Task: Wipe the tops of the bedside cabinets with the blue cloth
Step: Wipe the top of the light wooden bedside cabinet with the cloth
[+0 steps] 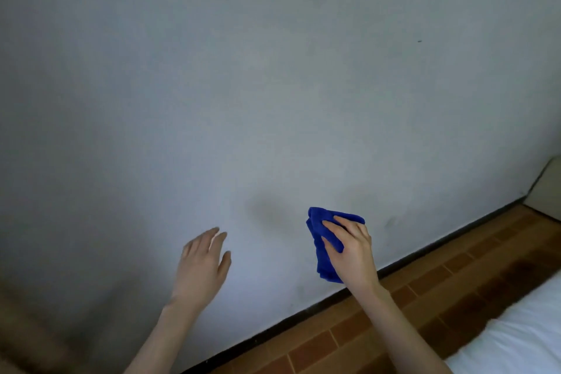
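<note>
Against the pale grey wall (212, 70), low in the head view, both bare hands are raised. The right hand (352, 255) grips the blue cloth (323, 240), which is bunched and folded; its fingers (332, 229) curl over the front of the cloth and pinch it, and the lower end of the cloth hangs down past the palm. The cloth is held in the air in front of the wall; whether it touches the wall cannot be told. Just left of it a dark smudge (267, 209) marks the wall. The left hand (202, 267) is well apart from the cloth, holding nothing, its fingers (212, 237) straight and slightly spread, pointing up. A black skirting strip (303, 322) runs along the foot of the wall, above a brown tiled floor (440, 282). White bedding (516, 334) fills the lower right corner. At the right edge stands a beige boxy shape (546, 188), too cut off to name. A blurred brown shape (27, 343) sits at the lower left.
</note>
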